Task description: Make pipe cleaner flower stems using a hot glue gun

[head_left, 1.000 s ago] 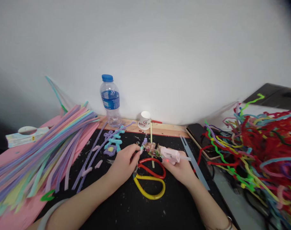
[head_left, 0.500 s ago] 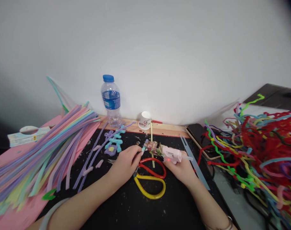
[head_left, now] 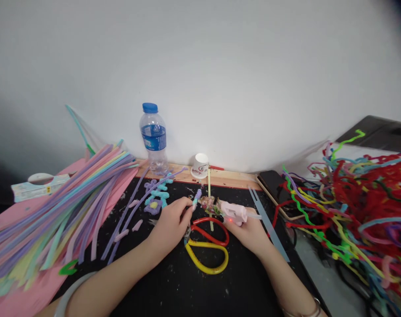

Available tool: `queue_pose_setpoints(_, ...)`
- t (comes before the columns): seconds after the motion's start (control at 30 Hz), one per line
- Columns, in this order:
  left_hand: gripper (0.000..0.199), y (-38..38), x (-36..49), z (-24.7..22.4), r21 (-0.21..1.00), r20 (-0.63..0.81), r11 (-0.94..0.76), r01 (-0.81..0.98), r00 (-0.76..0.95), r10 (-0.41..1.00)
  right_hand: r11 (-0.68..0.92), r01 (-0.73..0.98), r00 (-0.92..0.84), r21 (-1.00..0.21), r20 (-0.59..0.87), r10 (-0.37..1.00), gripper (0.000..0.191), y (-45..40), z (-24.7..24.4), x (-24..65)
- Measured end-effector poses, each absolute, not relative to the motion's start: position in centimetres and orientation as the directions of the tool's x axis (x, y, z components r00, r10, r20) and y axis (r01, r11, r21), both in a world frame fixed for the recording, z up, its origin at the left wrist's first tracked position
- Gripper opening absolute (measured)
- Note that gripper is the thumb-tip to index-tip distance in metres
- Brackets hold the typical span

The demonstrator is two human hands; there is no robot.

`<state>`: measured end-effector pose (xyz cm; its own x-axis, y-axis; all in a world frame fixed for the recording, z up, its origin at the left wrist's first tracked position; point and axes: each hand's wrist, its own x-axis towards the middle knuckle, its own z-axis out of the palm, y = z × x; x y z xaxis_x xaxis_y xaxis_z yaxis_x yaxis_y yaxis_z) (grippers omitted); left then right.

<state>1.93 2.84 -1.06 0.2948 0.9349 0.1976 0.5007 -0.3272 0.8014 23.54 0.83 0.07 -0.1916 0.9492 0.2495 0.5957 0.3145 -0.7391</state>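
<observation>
- You pinch the small purple-and-teal fuzzy piece (head_left: pixel 197 198) near the worktop's (head_left: pixel 180 290) middle, your left hand's (head_left: pixel 174 220) grip closed on it.
- Your right hand's (head_left: pixel 251 231) grip is clamped around the pink glue gun (head_left: pixel 235 213), its nozzle end just beside the piece.
- Nearer you lie red-and-yellow-handled scissors (head_left: pixel 207 245); far left, a bottle (head_left: pixel 154 137) stands upright.

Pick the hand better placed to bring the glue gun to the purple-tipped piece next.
Right, likely: the right hand holds the glue gun, its front end towards the purple-tipped piece. The left hand pinches that piece, so its grip is taken.
</observation>
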Motion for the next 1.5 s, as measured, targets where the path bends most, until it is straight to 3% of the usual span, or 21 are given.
queue_pose_setpoints(0.3,0.017,3.3,2.0,-0.6,0.972,0.051,-0.092,0.216,0.187,0.981,0.285,0.702,-0.062,-0.653,0.343,0.937,0.017,1.1,-0.2,24.0)
queue_pose_setpoints(0.4,0.019,3.2,2.1,-0.3,0.989,0.03,-0.055,0.136,0.179,0.983,0.221,0.757,0.016,-0.615,0.356,0.934,0.011,1.4,-0.3,24.2)
queue_pose_setpoints(0.63,0.024,3.1,2.3,0.8,0.997,-0.076,0.077,0.004,0.264,0.961,0.109,0.851,0.103,-0.514,0.368,0.924,0.039,2.6,-1.6,25.5)
queue_pose_setpoints(0.8,0.025,3.0,2.3,0.8,0.99,-0.11,0.135,-0.047,0.348,0.931,0.102,0.906,0.07,-0.411,0.383,0.921,0.038,2.7,-2.8,25.6)
queue_pose_setpoints(0.9,0.026,2.9,2.3,0.4,0.983,-0.113,0.161,-0.082,0.414,0.903,0.152,0.919,0.039,-0.363,0.469,0.882,0.042,2.2,-2.1,24.7)
queue_pose_setpoints(1.0,0.026,2.8,2.3,0.0,0.974,-0.126,0.197,-0.115,0.449,0.885,0.333,0.834,-0.04,-0.44,0.554,0.832,0.04,1.1,-0.8,23.2)
queue_pose_setpoints(1.17,0.024,2.8,2.6,-0.5,0.962,-0.111,0.219,-0.165,0.496,0.861,0.597,0.681,-0.349,-0.425,0.528,0.774,0.026,-1.0,0.0,20.2)
queue_pose_setpoints(1.37,0.024,2.8,2.7,-0.4,0.982,-0.086,0.164,-0.098,0.543,0.836,0.578,0.728,-0.393,-0.37,0.466,0.793,0.021,-1.3,-1.0,18.8)
queue_pose_setpoints(1.5,0.023,2.7,2.8,-0.7,0.98,-0.122,0.19,-0.065,0.556,0.822,0.584,0.709,-0.359,-0.395,0.511,0.781,0.016,-1.2,-1.1,19.3)
